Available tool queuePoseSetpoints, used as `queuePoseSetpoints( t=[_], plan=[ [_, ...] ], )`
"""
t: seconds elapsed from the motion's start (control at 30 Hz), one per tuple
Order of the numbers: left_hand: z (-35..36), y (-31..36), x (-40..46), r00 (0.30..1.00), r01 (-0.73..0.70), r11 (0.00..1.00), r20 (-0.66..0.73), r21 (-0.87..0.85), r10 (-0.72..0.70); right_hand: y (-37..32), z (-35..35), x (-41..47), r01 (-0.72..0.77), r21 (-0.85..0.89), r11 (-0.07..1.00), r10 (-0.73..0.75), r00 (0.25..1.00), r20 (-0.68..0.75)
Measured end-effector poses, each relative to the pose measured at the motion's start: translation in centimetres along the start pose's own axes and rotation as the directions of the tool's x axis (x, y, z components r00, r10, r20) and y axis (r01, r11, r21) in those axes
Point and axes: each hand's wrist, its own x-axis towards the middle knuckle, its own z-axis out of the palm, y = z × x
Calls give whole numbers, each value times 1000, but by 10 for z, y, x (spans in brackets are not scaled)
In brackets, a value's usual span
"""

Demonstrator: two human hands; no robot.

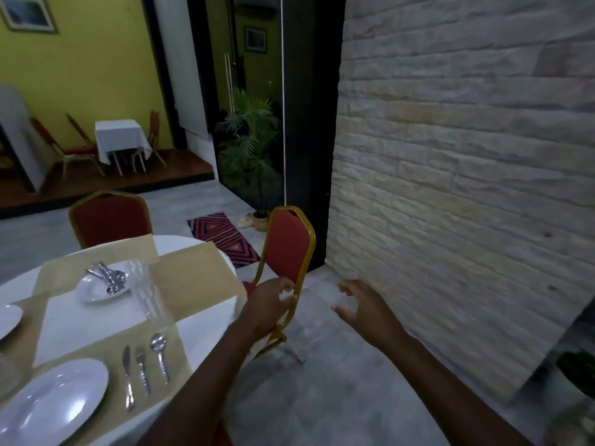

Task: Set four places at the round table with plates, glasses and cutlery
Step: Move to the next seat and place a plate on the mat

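The round bench (199, 320) wears a white cloth crossed by tan runners, and at its near edge a white plate (48, 403) lies flat with a knife (127, 376), a fork (142, 370) and a spoon (160, 355) in a row just to its right, handles toward the edge. Toward the middle, a smaller white plate (96, 289) carries a loose heap of cutlery (109, 276). Another white plate (8, 320) shows partly at the left border.
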Motion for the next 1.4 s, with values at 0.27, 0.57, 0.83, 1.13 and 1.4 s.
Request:
queuePoseSetpoints(
  t=[0.27, 0.57, 0.83, 1.13, 1.4],
  plan=[
    [44, 18, 83, 994, 93, 995, -48, -20, -94, 71, -36, 107, 57, -4, 998, -56, 990, 130],
    [31, -11, 135, 951, 270, 961, -169, 53, -258, 75, 36, 228, 184, 163, 969, -224, 934, 278],
    [10, -70, 161, 787, 544, 836, -394, 77, -475, 52, 137, 325, 375, 260, 890, -454, 774, 441],
    [-17, -158, 158, 556, 717, 695, -549, -65, -624, -10, 253, 383, 436, 353, 828, -561, 657, 503],
    [-67, -271, 191, 538, 713, 693, -549, -109, -639, -53, 365, 456, 445, 381, 810, -586, 617, 525]
  ],
)
